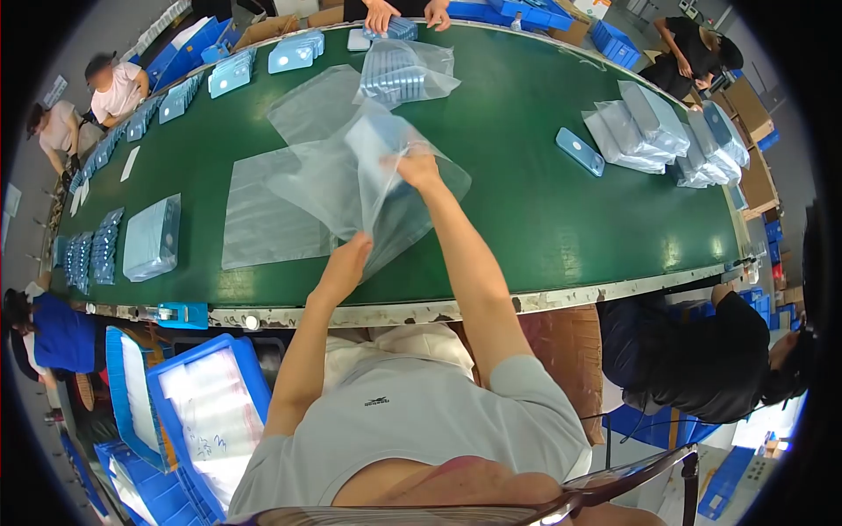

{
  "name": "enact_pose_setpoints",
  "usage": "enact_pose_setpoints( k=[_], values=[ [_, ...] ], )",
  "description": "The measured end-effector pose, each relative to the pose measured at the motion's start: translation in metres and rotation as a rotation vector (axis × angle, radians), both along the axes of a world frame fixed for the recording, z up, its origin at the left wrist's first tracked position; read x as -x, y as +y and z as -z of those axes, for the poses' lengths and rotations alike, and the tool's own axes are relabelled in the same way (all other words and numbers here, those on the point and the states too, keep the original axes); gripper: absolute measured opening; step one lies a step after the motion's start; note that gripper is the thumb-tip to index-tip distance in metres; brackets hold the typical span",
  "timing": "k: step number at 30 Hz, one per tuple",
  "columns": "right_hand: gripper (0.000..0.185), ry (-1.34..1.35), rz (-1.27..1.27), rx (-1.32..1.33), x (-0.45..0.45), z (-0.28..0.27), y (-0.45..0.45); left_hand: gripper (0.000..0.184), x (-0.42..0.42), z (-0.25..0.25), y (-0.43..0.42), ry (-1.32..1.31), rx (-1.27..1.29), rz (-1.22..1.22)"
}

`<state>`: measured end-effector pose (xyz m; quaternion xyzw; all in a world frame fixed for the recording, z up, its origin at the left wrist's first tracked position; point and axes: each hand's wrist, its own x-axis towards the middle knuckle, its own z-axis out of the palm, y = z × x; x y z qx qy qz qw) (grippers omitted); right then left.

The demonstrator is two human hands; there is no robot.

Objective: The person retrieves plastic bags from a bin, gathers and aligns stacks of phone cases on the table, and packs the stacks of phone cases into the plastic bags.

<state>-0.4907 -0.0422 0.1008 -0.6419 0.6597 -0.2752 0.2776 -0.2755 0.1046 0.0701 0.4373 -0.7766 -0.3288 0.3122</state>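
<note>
My left hand (pixel 349 256) pinches the near edge of a clear plastic bag (pixel 399 228) raised over the green table. At the bag's upper part, my right hand (pixel 417 167) closes on a pale blue bundle (pixel 375 140), blurred and partly covered by film; it resembles the phone cases nearby. Flat clear bags (pixel 272 210) lie to the left, under the raised one. Just beyond, a row of blue phone cases (pixel 392 74) sits beneath clear plastic. A single blue phone case (pixel 580 152) lies to the right.
Bagged bundles (pixel 645 127) are piled at the right, and another bagged stack (pixel 153 238) stands at the left. Rows of phone cases (pixel 231 74) line the far edge. Across the table are a co-worker's hands (pixel 381 16). Blue bins (pixel 210 421) stand below the near edge (pixel 561 298).
</note>
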Motion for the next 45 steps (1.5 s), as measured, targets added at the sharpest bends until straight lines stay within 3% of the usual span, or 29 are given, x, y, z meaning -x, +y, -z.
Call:
enact_pose_setpoints(
  k=[1, 2, 4, 6, 8, 10, 12, 14, 16, 18, 21, 22, 24, 26, 27, 28, 29, 30, 31, 34, 36, 37, 38, 40, 42, 43, 45],
  values=[
    [0.101, -0.23, -0.108, -0.062, 0.001, 0.0, -0.007, 0.02, -0.013, 0.003, 0.002, -0.006, 0.046, -0.098],
    [0.101, -0.236, -0.105, -0.055, -0.006, 0.008, -0.004, 0.021, -0.026, 0.004, 0.002, -0.01, 0.098, -0.188],
    [0.097, 0.562, -0.118, 0.85, -0.018, 0.034, 0.01, 0.021, -0.04, -0.009, 0.01, -0.007, 0.131, -0.271],
    [0.101, 0.46, -0.066, 0.289, -0.03, 0.018, 0.016, 0.019, -0.045, -0.018, 0.02, -0.043, 0.011, -0.258],
    [0.105, 0.433, 0.017, 0.123, -0.025, -0.006, 0.03, 0.019, -0.047, -0.021, 0.038, -0.036, -0.069, -0.178],
    [0.106, 0.478, 0.098, 0.19, -0.023, -0.038, 0.063, 0.019, -0.051, -0.019, 0.065, 0.148, -0.38, -0.187],
    [0.106, 0.514, 0.136, 0.248, -0.028, -0.048, 0.086, 0.019, -0.051, -0.024, 0.093, 0.272, -0.489, -0.228],
    [0.104, 0.524, 0.007, 0.233, -0.029, -0.047, 0.101, 0.016, -0.061, -0.041, 0.101, 0.156, -0.615, -0.154],
    [0.101, 0.515, -0.074, 0.188, -0.034, -0.004, 0.094, 0.014, -0.073, -0.058, 0.105, 0.039, -0.741, -0.088],
    [0.098, 0.489, -0.136, 0.194, -0.035, 0.005, 0.091, 0.022, -0.075, -0.075, 0.092, -0.525, 0.074, 0.073],
    [0.089, 0.487, -0.104, 0.298, -0.038, 0.011, 0.091, 0.042, -0.032, -0.083, 0.054, 0.085, 0.043, -0.179],
    [0.089, 0.484, -0.118, 0.3, -0.036, 0.028, 0.089, 0.05, -0.015, -0.059, 0.033, 0.234, 0.044, -0.263],
    [0.087, 0.504, 0.016, 0.729, -0.038, 0.07, 0.082, 0.058, 0.006, 0.02, -0.011, 0.38, -0.002, -0.349],
    [0.082, 0.305, 0.033, 0.606, -0.023, 0.054, 0.111, 0.067, 0.029, 0.032, -0.025, 0.304, -0.062, -0.392],
    [0.08, 0.182, 0.063, 0.441, -0.013, 0.031, 0.127, 0.071, 0.032, 0.041, -0.032, 0.156, 0.059, -0.323],
    [0.074, 0.143, 0.104, 0.511, -0.003, 0.052, 0.141, 0.076, 0.035, 0.049, -0.04, 0.003, 0.17, -0.256],
    [0.068, 0.102, 0.147, 0.578, 0.01, 0.072, 0.152, 0.076, 0.04, 0.055, -0.044, 0.024, 0.191, -0.308],
    [0.049, -0.043, 0.199, 0.354, 0.024, 0.062, 0.162, 0.077, 0.045, 0.062, -0.044, -0.096, 0.276, -0.319],
    [0.038, -0.191, 0.205, 0.344, 0.043, 0.049, 0.167, 0.079, 0.051, 0.065, -0.044, -0.226, 0.35, -0.324],
    [0.039, 0.01, 0.239, 0.647, 0.054, -0.016, 0.156, 0.079, 0.069, 0.058, -0.055, -0.33, 0.318, -0.3],
    [0.049, 0.235, 0.133, 0.724, 0.032, -0.052, 0.131, 0.076, 0.08, 0.062, -0.063, -0.383, 0.315, -0.309],
    [0.068, 0.349, 0.053, 0.626, 0.026, -0.047, 0.114, 0.075, 0.084, 0.068, -0.068, -0.391, 0.349, -0.267],
    [0.068, 0.344, 0.027, 0.624, 0.024, -0.03, 0.097, 0.073, 0.085, 0.069, -0.07, -0.397, 0.382, -0.224],
    [0.079, 0.687, -0.061, 0.217, 0.027, 0.008, 0.064, 0.066, 0.073, 0.055, -0.064, -0.366, 0.34, -0.205],
    [0.085, 0.715, -0.026, 0.193, 0.027, 0.009, 0.051, 0.056, 0.057, 0.023, -0.061, -0.392, 0.078, -0.01],
    [0.084, 0.716, -0.02, 0.161, 0.028, 0.008, 0.051, 0.056, 0.05, -0.009, -0.053, -0.391, 0.087, -0.024],
    [0.082, 0.706, -0.012, 0.142, 0.028, 0.013, 0.052, 0.048, 0.032, -0.1, -0.013, 0.166, -0.017, 0.068]
  ],
)
